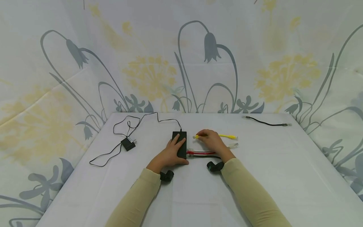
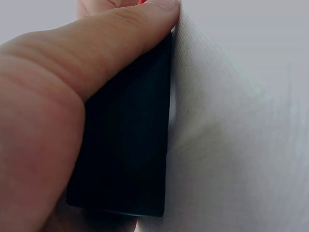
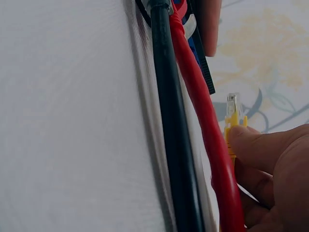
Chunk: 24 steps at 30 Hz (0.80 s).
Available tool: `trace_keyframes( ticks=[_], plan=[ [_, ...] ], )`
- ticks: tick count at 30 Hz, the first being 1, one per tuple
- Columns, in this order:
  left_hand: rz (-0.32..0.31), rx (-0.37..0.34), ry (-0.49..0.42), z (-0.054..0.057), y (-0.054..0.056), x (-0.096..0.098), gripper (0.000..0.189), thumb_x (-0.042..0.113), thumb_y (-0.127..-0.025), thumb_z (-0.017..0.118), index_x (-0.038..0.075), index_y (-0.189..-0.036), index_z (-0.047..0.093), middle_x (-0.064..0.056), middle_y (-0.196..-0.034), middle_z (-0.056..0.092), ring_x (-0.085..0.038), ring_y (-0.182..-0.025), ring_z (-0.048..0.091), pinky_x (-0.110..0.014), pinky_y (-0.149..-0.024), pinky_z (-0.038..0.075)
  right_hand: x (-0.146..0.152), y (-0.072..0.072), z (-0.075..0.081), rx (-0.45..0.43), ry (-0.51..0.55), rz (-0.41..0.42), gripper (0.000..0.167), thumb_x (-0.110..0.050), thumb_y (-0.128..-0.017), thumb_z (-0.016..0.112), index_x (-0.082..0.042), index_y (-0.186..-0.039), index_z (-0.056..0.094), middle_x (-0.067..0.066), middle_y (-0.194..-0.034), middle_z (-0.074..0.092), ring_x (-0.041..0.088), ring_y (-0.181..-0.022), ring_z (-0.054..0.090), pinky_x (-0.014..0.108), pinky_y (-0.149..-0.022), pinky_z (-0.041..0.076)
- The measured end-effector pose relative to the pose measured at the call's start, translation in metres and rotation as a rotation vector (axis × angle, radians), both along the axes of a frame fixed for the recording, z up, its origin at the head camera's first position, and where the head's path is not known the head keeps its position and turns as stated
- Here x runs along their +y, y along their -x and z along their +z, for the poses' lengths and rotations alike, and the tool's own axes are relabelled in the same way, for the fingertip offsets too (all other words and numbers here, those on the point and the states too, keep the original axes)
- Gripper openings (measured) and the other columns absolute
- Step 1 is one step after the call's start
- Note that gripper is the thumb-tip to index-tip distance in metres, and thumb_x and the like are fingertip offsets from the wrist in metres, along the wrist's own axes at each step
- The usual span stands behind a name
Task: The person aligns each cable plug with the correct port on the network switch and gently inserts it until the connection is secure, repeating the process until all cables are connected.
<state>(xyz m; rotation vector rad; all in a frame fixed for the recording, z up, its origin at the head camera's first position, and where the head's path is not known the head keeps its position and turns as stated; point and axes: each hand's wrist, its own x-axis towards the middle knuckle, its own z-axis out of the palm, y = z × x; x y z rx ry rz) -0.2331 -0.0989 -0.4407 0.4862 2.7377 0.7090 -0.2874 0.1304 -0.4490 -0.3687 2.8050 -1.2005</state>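
Observation:
My left hand grips a black network switch, its fingers spread over the top and its thumb along the near side. In the left wrist view the thumb crosses the dark casing. My right hand pinches a yellow Ethernet cable just behind one plug; the clear plug points up in the right wrist view, apart from the switch. Red and black Ethernet cables run from the switch's right side. A pale cable with a clear plug lies partly hidden behind the right hand.
A black power adapter lies at the left on the white table, its thin cord looping to the switch's far end. A short black Ethernet cable lies at the back right. Patterned cloth stands behind the table.

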Motion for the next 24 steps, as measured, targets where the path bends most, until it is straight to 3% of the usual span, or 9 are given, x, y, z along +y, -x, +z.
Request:
trace_keyframes(
  ticks=[9,24],
  plan=[
    [0.004,-0.002,-0.013,0.002,-0.001,0.001,0.1,0.053,-0.076,0.078,0.03,-0.156,0.021,-0.001,-0.165,-0.002,-0.039,-0.15,0.004,-0.06,-0.111,0.03,-0.005,-0.004,-0.004,0.078,-0.053,0.012,0.021,-0.024,-0.098,0.059,-0.016,-0.113,0.07,0.007,-0.122,0.066,0.028,-0.12,0.058,0.047,-0.103,0.043],
    [0.008,0.007,-0.007,0.001,-0.001,0.001,0.101,0.054,-0.075,0.078,0.029,-0.156,0.022,-0.002,-0.165,-0.001,-0.039,-0.15,0.005,-0.06,-0.11,0.032,-0.007,-0.013,-0.005,0.131,-0.073,0.021,0.02,-0.021,-0.096,0.061,-0.014,-0.111,0.072,0.007,-0.117,0.068,0.028,-0.117,0.059,0.046,-0.103,0.043]
  ],
)
